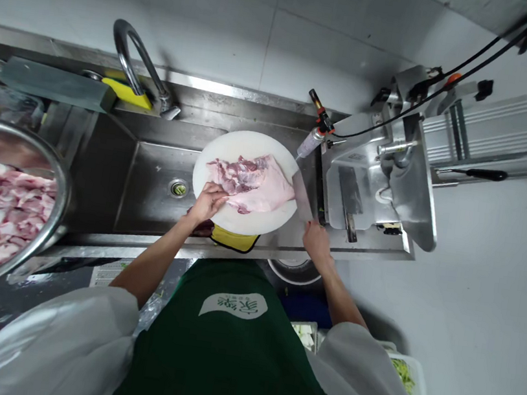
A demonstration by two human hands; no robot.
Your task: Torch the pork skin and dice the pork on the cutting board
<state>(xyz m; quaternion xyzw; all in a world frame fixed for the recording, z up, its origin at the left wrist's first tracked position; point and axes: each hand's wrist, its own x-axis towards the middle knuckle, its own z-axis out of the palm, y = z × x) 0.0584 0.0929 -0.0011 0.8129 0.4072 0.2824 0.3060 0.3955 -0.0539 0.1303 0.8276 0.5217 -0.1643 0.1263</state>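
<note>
A large piece of raw meat with pale skin (269, 188) lies on a round white cutting board (221, 146) at the right of the sink. My left hand (210, 202) grips the meat's near left edge, its fingers closed on it. In my right hand (317, 239) is a cleaver (301, 196), held by the handle beside the board's right edge. The wide blade points away from me and its tip reaches the right end of the meat. A yellow cloth (234, 240) shows under the board's near side.
A big steel bowl of cut meat (2, 206) stands at the left. The sink basin (149, 207) and faucet (139, 66) lie left of the board. On the right are a blowtorch (314, 136), a metal slicer (406, 159) and another cleaver (350, 193).
</note>
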